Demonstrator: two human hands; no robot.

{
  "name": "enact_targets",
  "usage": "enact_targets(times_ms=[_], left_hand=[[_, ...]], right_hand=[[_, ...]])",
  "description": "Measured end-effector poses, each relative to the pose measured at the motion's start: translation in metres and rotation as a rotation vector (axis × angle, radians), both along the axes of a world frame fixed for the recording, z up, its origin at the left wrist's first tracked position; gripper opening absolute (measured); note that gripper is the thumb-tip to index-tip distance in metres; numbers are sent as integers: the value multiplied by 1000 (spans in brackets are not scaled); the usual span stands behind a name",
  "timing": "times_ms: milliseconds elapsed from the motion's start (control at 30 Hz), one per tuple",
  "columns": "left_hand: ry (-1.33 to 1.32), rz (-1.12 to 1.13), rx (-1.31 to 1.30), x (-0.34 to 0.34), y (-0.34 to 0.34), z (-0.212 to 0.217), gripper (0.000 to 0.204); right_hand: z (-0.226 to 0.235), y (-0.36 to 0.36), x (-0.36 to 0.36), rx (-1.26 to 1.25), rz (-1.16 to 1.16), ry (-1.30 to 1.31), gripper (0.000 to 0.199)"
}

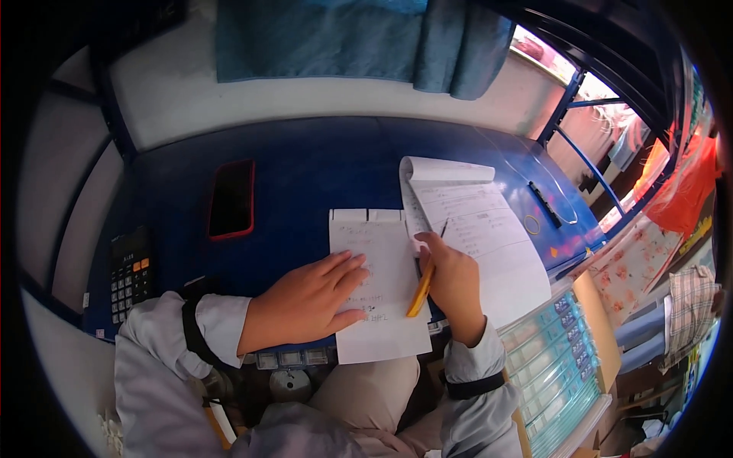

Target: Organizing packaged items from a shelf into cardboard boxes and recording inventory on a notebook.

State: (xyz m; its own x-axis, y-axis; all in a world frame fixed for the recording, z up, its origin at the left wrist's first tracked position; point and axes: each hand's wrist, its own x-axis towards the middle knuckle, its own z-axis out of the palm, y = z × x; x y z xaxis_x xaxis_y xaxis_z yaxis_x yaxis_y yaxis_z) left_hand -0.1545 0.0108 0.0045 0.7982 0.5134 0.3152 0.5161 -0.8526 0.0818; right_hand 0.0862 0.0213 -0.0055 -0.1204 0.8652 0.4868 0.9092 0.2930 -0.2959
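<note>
While your left hand [305,301] lies flat, fingers spread, on the near notepad [378,286] (centre of the blue worktop [305,175]), your right hand [454,282] grips a yellow pen [422,286] just right of it.

White paper slip [379,282] flat under left palm; yellow pen [422,286] tilted, tip on notepad [477,229].

Left hand [305,301] flat, palm down, fingers [347,267] together pointing 2 o'clock. Right hand [452,282] curled in a writing grip, knuckles up, forearm entering from 6 o'clock.
</note>
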Motion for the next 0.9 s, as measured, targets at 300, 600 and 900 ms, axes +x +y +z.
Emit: enact_targets(times_ms=[300, 600, 900], left_hand=[[-50, -23, 51, -5, 9, -1, 18], [-21, -40, 29, -4, 12, 0, 14], [-33, -43, 69, -4, 12, -1, 13]], right_hand=[[-3, 1, -1, 27, 8, 3, 15], [-1, 2, -1, 10, -1, 13, 12], [-2, 1, 0, 26, -1, 13, 12]])
